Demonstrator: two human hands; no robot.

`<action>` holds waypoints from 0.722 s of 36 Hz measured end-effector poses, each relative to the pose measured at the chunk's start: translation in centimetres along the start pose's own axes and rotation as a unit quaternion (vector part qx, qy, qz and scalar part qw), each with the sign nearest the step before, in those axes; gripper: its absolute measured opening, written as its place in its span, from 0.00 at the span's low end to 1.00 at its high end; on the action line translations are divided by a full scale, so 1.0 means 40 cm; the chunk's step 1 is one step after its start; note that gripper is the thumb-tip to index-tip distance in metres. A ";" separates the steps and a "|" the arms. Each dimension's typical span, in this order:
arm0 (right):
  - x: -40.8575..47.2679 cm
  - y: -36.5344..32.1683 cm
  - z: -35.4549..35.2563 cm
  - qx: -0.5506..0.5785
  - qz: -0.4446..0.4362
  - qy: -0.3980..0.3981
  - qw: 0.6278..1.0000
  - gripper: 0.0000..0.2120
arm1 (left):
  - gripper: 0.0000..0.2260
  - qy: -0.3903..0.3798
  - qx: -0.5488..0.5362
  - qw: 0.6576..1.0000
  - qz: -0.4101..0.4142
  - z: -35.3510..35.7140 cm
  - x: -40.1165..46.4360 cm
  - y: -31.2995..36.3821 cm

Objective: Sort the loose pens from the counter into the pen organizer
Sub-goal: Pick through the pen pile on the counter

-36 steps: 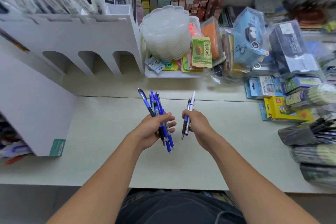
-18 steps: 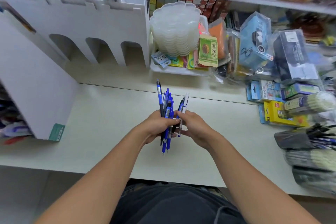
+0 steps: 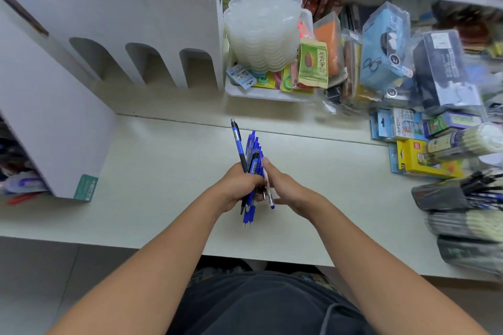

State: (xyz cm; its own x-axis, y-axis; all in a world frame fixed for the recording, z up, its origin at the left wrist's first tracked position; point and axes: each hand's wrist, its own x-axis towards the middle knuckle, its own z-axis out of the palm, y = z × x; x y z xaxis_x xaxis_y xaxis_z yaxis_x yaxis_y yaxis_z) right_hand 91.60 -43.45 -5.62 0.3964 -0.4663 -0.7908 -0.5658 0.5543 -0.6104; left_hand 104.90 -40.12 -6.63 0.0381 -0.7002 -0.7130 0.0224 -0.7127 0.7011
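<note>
My left hand (image 3: 239, 185) grips a bundle of several blue pens (image 3: 249, 156) upright above the middle of the pale counter (image 3: 163, 171). My right hand (image 3: 285, 187) is pressed against the bundle from the right, its fingers curled round the pens, with a white pen (image 3: 270, 197) poking out below between the two hands. The white pen organizer (image 3: 130, 24), with three arched openings and pens standing in its top slots, stands at the back left.
A white tray (image 3: 266, 92) with stacked translucent dishes (image 3: 262, 32) sits right of the organizer. Packaged stationery (image 3: 424, 149) and bundles of pens (image 3: 468, 198) crowd the right side. A white box (image 3: 51, 117) stands at the left edge.
My hands have come together: the two pens from my right hand have joined the bundle in my left. The view has shifted left and nearer.
</note>
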 end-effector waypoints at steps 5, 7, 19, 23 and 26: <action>0.017 0.001 -0.028 0.126 -0.033 0.180 0.975 0.17 | 0.07 0.020 0.125 0.992 0.013 -0.006 0.013 -0.011; 0.022 -0.005 -0.049 0.122 -0.092 0.237 0.960 0.18 | 0.11 0.032 0.252 0.967 0.028 -0.014 0.011 -0.018; 0.027 -0.105 -0.054 -0.175 -0.340 0.311 0.870 0.09 | 0.28 0.029 0.238 0.967 0.088 -0.014 0.016 -0.051; 0.019 -0.075 -0.020 -0.213 -0.419 0.356 0.808 0.09 | 0.17 -0.033 0.095 0.992 0.082 -0.027 0.011 -0.043; 0.020 -0.067 -0.017 -0.229 -0.449 0.382 0.775 0.06 | 0.12 -0.066 0.054 0.995 0.060 -0.032 0.006 -0.034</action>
State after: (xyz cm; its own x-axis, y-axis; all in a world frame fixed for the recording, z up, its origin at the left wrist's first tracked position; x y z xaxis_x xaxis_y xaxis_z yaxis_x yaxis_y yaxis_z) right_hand 92.94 -45.79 -4.59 0.3347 -0.8911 0.3064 -0.5766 -0.4508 -0.6814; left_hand 106.15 -39.26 -7.73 -0.0985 -0.7749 -0.6243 -0.0814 -0.6190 0.7811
